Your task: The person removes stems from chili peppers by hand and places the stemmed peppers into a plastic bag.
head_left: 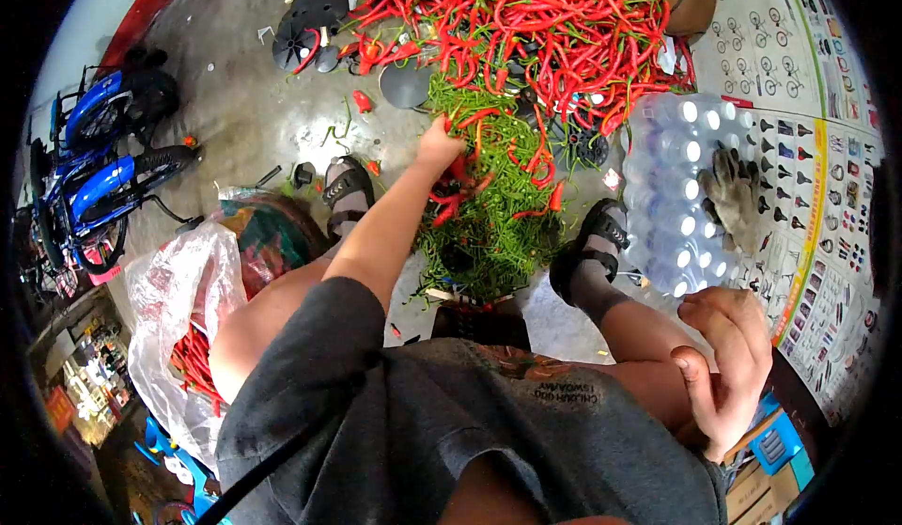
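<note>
My left hand reaches forward over the edge of a heap of green chili stems. Its fingers are closed, and a bit of red chili pepper shows at the fingertips; most of the grip is hidden. Several red chilies lie on the stems just below this hand. Beyond it spreads a large pile of red chilies, many with green stems. My right hand is held above my right thigh, palm turned up, its fingers loosely bent and apart from the thumb, with nothing in it.
A clear plastic bag with red chilies stands at my left. Shrink-wrapped bottles with a grey glove are on the right. Black discs lie on the floor. Blue bicycles stand at left; a printed poster is at right.
</note>
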`<action>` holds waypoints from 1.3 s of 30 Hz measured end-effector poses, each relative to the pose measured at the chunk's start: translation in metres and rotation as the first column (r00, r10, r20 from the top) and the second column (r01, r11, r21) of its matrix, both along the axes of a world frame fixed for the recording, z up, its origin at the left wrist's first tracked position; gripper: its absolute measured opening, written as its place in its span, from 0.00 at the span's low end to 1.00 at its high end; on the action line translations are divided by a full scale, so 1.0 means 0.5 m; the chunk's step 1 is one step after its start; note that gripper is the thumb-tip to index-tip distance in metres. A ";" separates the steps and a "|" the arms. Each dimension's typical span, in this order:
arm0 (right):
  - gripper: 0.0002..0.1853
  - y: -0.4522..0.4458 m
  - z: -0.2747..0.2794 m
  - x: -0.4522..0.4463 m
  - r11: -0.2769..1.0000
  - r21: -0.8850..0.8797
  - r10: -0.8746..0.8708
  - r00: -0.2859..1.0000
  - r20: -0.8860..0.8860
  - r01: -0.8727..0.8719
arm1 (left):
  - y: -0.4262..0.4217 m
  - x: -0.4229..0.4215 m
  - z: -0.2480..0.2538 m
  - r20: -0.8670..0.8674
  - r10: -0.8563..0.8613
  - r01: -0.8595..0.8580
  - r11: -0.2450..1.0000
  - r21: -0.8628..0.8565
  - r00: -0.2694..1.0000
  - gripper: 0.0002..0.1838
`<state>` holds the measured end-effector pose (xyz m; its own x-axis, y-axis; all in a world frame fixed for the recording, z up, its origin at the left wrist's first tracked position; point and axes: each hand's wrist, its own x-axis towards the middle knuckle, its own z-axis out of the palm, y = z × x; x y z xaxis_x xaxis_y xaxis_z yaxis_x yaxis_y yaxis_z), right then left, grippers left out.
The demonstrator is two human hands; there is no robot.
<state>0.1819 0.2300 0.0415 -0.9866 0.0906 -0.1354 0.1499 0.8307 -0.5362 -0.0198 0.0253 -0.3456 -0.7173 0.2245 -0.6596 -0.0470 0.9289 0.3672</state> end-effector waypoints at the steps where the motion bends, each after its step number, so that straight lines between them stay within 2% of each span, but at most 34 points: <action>1: 0.18 0.000 0.000 0.002 1.000 0.009 -0.006 1.000 -0.005 0.006 | 0.014 0.002 0.012 0.086 0.138 -0.153 0.966 0.209 0.987 0.28; 2: 0.18 0.000 0.003 0.007 1.000 0.015 -0.010 1.000 -0.007 0.011 | 0.025 0.009 0.024 0.201 0.252 -0.313 0.867 0.388 0.947 0.24; 3: 0.18 0.001 0.004 0.013 1.000 0.019 -0.015 1.000 -0.005 0.015 | 0.034 0.011 0.034 0.332 0.332 -0.465 0.710 0.528 0.883 0.21; 4: 0.18 0.002 0.003 0.018 1.000 0.021 -0.023 0.999 -0.025 0.023 | 0.039 0.006 0.046 0.330 0.326 -0.460 0.710 0.533 0.886 0.21; 6: 0.18 0.004 0.004 0.024 0.999 0.021 -0.037 0.998 -0.045 0.038 | 0.029 -0.010 0.062 0.417 0.298 -0.510 0.570 0.644 0.859 0.21; 7: 0.18 0.005 0.004 0.025 0.999 0.022 -0.032 0.998 -0.049 0.033 | 0.017 -0.023 0.047 0.398 0.262 -0.471 0.597 0.649 0.879 0.28; 8: 0.18 0.006 0.003 0.026 0.999 0.022 -0.026 0.998 -0.054 0.027 | 0.015 -0.022 0.031 0.396 0.259 -0.468 0.600 0.649 0.881 0.28; 9: 0.18 0.007 0.004 0.025 0.999 0.021 -0.029 0.998 -0.055 0.030 | 0.017 -0.021 0.027 0.191 0.159 -0.241 0.785 0.571 0.969 0.35; 10: 0.18 0.009 0.005 0.025 1.000 0.018 -0.015 0.999 -0.048 0.016 | 0.021 -0.019 0.018 0.001 0.009 -0.008 0.906 0.424 1.000 0.43; 11: 0.18 0.011 0.005 0.025 1.000 0.018 0.000 0.999 -0.042 0.001 | 0.022 -0.004 -0.038 0.241 0.031 -0.147 0.865 0.481 0.970 0.57; 12: 0.18 0.012 0.004 0.025 1.000 0.024 -0.002 0.999 -0.041 0.003 | 0.058 0.007 0.011 0.209 -0.071 0.030 0.980 0.195 0.975 0.61; 14: 0.17 0.012 0.001 0.027 1.000 -0.004 -0.007 0.999 -0.041 0.006 | 0.131 0.056 0.058 0.069 -0.062 0.072 0.985 -0.157 0.996 0.61; 18: 0.17 0.013 0.005 0.017 1.000 0.005 0.015 1.000 -0.019 -0.015 | 0.162 0.085 0.069 -0.068 -0.033 0.024 0.991 -0.135 0.997 0.52; 21: 0.17 0.011 0.007 0.010 0.999 0.014 0.031 0.999 -0.033 -0.031 | 0.127 0.031 -0.027 -0.107 0.110 -0.104 0.993 0.061 0.988 0.40; 22: 0.17 0.011 0.009 0.008 0.999 -0.006 0.042 0.998 -0.040 -0.043 | 0.108 -0.009 -0.080 0.216 0.199 -0.259 0.918 0.299 0.956 0.39; 23: 0.18 0.011 0.012 0.008 0.998 -0.028 0.054 0.998 -0.043 -0.055 | 0.112 -0.026 -0.063 0.420 0.299 -0.481 0.756 0.444 0.857 0.40; 24: 0.18 0.011 0.012 0.009 0.998 -0.028 0.053 0.998 -0.041 -0.055 | 0.120 -0.042 -0.027 0.621 0.327 -0.683 0.528 0.505 0.712 0.40; 25: 0.17 0.010 0.012 0.010 0.999 -0.023 0.048 0.998 -0.047 -0.049 | 0.132 -0.065 0.006 0.585 0.451 -0.720 0.579 0.383 0.674 0.40; 26: 0.17 0.008 0.013 0.011 0.999 -0.018 0.041 0.998 -0.055 -0.042 | 0.134 -0.090 0.016 0.603 0.458 -0.738 0.562 0.372 0.653 0.41; 28: 0.17 0.008 0.012 0.012 0.999 -0.011 0.032 0.997 -0.067 -0.032 | 0.123 -0.107 0.134 0.684 0.282 -0.702 0.534 0.471 0.673 0.39; 29: 0.18 0.008 0.013 0.013 1.000 -0.005 0.023 0.997 -0.074 -0.023 | 0.109 -0.123 0.100 0.597 0.176 -0.588 0.524 0.616 0.782 0.36; 30: 0.18 0.009 0.013 0.014 1.000 -0.006 0.022 0.997 -0.075 -0.022 | 0.096 -0.131 0.100 0.568 0.091 -0.523 0.527 0.669 0.818 0.29; 32: 0.18 0.011 0.013 0.015 0.999 0.005 0.036 0.997 -0.074 -0.035 | 0.074 -0.130 0.174 0.602 0.060 -0.506 0.611 0.609 0.797 0.25; 33: 0.18 0.011 0.013 0.015 0.999 0.000 0.033 0.997 -0.076 -0.033 | 0.058 -0.139 0.171 0.663 -0.048 -0.512 0.596 0.619 0.747 0.23; 34: 0.18 0.011 0.014 0.015 0.999 -0.001 0.037 0.997 -0.074 -0.037 | 0.046 -0.144 0.169 0.663 -0.047 -0.510 0.599 0.617 0.747 0.23; 36: 0.18 0.012 0.014 0.016 0.999 -0.002 0.041 0.997 -0.072 -0.041 | 0.032 -0.151 0.170 0.531 -0.043 -0.330 0.740 0.586 0.846 0.24; 38: 0.18 0.012 0.013 0.019 0.999 -0.013 0.036 0.997 -0.075 -0.037 | 0.025 -0.155 0.162 0.483 -0.049 -0.274 0.771 0.574 0.874 0.25; 39: 0.18 0.012 0.014 0.019 0.999 -0.012 0.035 0.997 -0.076 -0.036 | 0.023 -0.154 0.162 0.403 -0.068 -0.207 0.773 0.599 0.913 0.26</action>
